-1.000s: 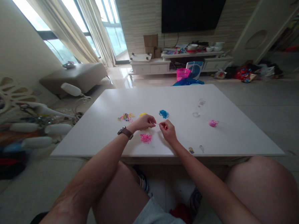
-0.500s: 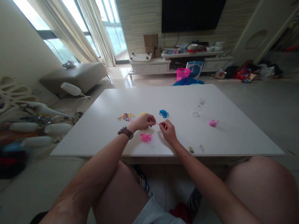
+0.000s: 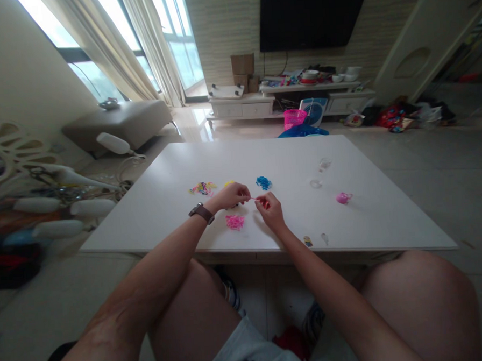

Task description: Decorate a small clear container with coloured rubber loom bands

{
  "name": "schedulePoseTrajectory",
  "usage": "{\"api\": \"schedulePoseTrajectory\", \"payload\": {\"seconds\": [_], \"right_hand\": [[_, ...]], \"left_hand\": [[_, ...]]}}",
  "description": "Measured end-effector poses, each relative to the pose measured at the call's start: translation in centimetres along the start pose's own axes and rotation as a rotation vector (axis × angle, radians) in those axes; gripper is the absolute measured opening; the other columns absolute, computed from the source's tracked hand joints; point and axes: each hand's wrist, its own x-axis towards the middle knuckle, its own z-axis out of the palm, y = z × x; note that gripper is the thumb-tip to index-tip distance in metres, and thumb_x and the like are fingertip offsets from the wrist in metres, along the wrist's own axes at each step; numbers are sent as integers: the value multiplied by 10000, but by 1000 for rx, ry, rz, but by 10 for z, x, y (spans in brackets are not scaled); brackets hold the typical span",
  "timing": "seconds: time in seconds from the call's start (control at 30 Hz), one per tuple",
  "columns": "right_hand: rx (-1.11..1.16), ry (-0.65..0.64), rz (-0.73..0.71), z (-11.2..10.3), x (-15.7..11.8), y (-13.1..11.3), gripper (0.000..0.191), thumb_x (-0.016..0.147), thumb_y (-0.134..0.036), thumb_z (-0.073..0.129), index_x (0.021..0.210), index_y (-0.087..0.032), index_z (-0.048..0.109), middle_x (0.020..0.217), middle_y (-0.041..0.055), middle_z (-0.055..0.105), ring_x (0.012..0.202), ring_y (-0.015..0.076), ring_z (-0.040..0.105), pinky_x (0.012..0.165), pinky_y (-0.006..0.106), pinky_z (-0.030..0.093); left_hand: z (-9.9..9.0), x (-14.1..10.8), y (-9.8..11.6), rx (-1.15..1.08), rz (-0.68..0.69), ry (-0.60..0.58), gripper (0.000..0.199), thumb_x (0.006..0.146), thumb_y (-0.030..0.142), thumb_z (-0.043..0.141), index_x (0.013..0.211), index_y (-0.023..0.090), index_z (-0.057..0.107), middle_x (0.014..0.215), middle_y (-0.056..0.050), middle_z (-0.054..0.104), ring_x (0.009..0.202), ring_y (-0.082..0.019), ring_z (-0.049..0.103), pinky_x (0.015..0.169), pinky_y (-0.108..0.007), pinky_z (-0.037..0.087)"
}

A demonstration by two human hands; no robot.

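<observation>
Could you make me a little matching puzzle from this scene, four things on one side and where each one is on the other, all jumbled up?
Things
1. Wristwatch
2. Blue pile
3. Pink pile
4. Thin pink strand

Places
A. On the white table, nearer the person than the left hand
B. Strapped around the left forearm, near the wrist
C. Between the fingertips of the left hand and the right hand
D. On the white table, beyond the right hand

Pairs: 1-B, 2-D, 3-A, 4-C
</observation>
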Motion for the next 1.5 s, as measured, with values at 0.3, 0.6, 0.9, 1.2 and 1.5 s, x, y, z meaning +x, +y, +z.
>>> {"api": "schedulePoseTrajectory", "payload": {"seconds": [0.3, 0.6, 0.9, 1.2, 1.5], "right_hand": [[12, 8, -31, 1, 0, 2, 144, 916, -319, 606, 861, -196, 656, 802, 4, 588, 686, 146, 536, 644, 282, 432], [-25, 31, -47, -1, -1, -3, 166, 916, -301, 598, 781, -208, 622, 778, 5, 590, 682, 155, 526, 647, 293, 427], [-76, 181, -27, -4, 0, -3, 159, 896, -235, 562, 740, -219, 590, 771, 11, 568, 730, 177, 539, 672, 306, 435], [-132, 99, -81, -1, -3, -3, 156, 927, -272, 568, 782, -230, 607, 818, 42, 598, 843, 214, 561, 768, 347, 449], [-156, 72, -99, -1, -2, 2, 155, 956, -315, 558, 842, -235, 629, 859, 44, 617, 849, 211, 579, 738, 332, 459]], "left_hand": [[1, 0, 1, -1, 5, -6, 189, 802, 287, 636, 830, 112, 700, 660, -56, 683, 594, -135, 609, 544, -220, 445], [-1, -1, 8, 26, 22, -2, 133, 758, 208, 636, 800, 106, 711, 654, -50, 685, 592, -128, 603, 548, -212, 435], [-21, 3, -2, 137, 27, 120, 119, 700, 166, 620, 728, 112, 722, 632, -35, 678, 596, -131, 591, 578, -225, 431], [-16, 2, -4, 93, 76, 85, 130, 744, 214, 655, 761, 109, 730, 648, -41, 682, 606, -127, 588, 592, -225, 434], [-5, 1, -2, 51, 87, 23, 230, 759, 258, 693, 927, 113, 753, 686, -45, 687, 632, -128, 600, 579, -209, 440]]}}
